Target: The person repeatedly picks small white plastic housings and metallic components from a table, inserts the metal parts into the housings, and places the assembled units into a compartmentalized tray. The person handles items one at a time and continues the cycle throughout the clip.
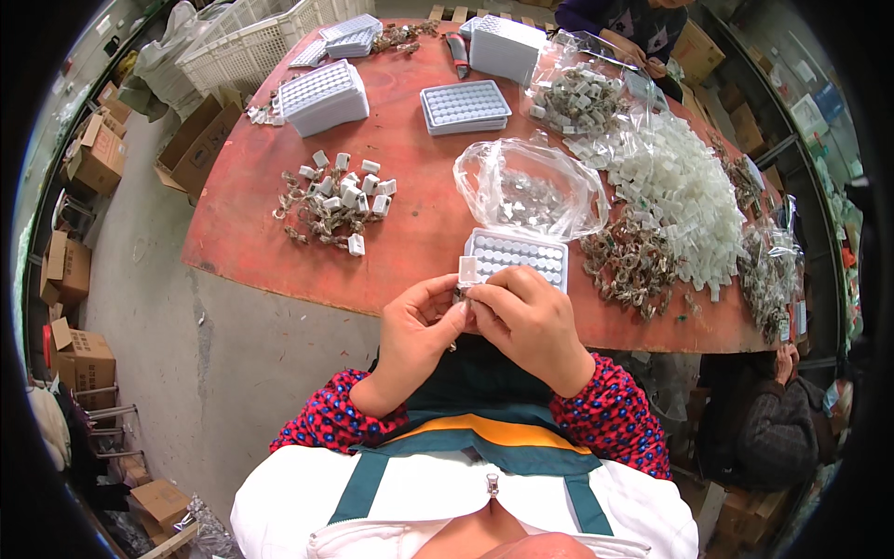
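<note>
Close to the table's near edge, a small white rectangular plastic case [467, 270] is held up by my left hand [410, 340], pinched between thumb and fingers. My right hand [535, 321] is closed at the case's lower end, its fingertips meeting the left thumb. Something small and dark shows between the fingertips, too hidden to name. Just beyond my hands lies a white tray [564, 263] with rows of round white pieces. Behind it, an open clear plastic bag [475, 177] contains small shiny pieces.
Left is a heap of white cases with brownish parts [340, 200]. Right are piles of translucent pieces [684, 186] and brownish parts [629, 265]. Stacked trays [326, 102] and a red-and-black tool [457, 56] lie farther back. One person [633, 33] sits opposite, another [773, 429] at right.
</note>
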A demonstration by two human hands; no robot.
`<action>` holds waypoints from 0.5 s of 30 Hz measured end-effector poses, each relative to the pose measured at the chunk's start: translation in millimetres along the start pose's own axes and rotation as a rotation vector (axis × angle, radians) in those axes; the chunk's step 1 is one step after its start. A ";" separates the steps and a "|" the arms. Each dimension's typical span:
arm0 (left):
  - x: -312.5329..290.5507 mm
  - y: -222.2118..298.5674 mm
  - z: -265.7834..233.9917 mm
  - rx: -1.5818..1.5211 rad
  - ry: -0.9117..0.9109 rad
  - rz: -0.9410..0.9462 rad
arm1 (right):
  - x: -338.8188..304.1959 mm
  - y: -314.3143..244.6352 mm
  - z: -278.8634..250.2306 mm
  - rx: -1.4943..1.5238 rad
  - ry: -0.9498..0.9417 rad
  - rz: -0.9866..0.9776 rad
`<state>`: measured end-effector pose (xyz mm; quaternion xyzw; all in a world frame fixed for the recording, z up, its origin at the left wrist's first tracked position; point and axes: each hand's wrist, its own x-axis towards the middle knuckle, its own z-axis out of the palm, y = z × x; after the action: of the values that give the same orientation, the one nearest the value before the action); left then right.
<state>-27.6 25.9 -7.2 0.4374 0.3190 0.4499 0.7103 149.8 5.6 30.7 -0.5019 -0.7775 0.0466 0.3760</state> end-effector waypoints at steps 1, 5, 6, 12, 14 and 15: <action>3.1 -0.4 -2.6 -0.015 0.027 -0.017 | 0.7 3.0 -1.1 0.071 -0.029 0.033; 8.5 1.4 -13.9 -0.021 0.126 -0.055 | -0.8 14.6 -2.1 0.175 -0.117 0.261; 8.5 2.8 -16.3 -0.036 0.146 -0.065 | -1.2 16.9 -1.2 0.110 -0.137 0.281; 5.6 7.7 -14.6 -0.002 0.129 -0.078 | -5.4 15.7 5.8 -0.028 -0.141 0.092; 5.8 8.8 -11.8 0.008 0.115 -0.075 | -4.6 15.3 4.6 0.095 -0.135 0.199; 5.6 8.7 -10.5 0.005 0.111 -0.070 | -4.6 14.6 3.7 0.218 -0.129 0.308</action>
<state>-37.5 36.4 -4.0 0.4021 0.3738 0.4477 0.7058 159.3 10.1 19.1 -0.5673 -0.7044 0.2195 0.3658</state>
